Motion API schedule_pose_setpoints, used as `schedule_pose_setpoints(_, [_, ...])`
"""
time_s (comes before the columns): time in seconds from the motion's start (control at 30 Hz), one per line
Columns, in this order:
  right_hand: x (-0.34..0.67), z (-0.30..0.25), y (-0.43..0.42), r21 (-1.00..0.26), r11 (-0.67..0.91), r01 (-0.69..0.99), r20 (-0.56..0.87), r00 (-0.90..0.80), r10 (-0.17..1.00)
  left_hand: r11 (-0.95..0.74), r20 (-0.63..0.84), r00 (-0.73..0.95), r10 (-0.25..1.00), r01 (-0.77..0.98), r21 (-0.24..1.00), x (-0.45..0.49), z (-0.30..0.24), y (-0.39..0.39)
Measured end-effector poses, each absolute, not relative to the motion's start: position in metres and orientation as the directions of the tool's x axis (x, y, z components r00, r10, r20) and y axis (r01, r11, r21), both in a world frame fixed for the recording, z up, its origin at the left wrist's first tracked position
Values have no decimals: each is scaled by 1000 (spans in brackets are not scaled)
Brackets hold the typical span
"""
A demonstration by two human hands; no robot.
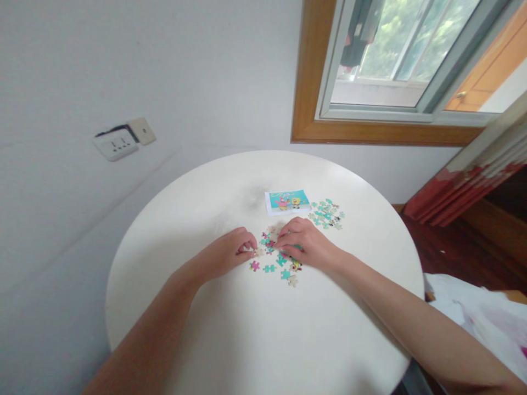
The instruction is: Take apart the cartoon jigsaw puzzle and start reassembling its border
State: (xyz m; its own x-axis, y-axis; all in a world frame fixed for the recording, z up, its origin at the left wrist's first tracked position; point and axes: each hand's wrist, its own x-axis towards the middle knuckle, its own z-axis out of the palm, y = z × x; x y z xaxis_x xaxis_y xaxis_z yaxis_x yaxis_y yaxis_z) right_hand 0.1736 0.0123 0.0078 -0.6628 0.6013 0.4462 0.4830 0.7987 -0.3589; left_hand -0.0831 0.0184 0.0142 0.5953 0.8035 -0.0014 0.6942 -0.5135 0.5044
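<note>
Both my hands rest on a round white table (pixel 255 340) over a small scatter of jigsaw pieces (pixel 275 267), mostly teal, pink and beige. My left hand (pixel 230 252) is curled, its fingertips pinching a pale piece (pixel 258 252) at the left of the scatter. My right hand (pixel 307 241) lies over the right part of the scatter, fingers bent and pressed down on pieces beneath it. A second heap of loose pieces (pixel 327 214) sits farther back to the right. Beside it lies a small cartoon reference picture (pixel 287 201).
The table stands against a white wall with a socket and switch plate (pixel 123 140). A wood-framed window (pixel 391 71) is at the upper right. A striped red and cream curtain (pixel 473 175) hangs right of the table. White cloth (pixel 477 318) lies at the lower right.
</note>
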Motion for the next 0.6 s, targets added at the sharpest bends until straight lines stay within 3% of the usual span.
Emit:
schedule_pose_setpoints(0.4, [179, 2, 17, -381, 780, 495, 437, -647, 625, -430, -14, 529, 848, 704, 565, -79, 20, 21])
schedule_pose_setpoints(0.6, [183, 8, 18, -362, 781, 509, 432, -650, 625, -498, 122, 511, 851, 712, 495, -82, 23, 23])
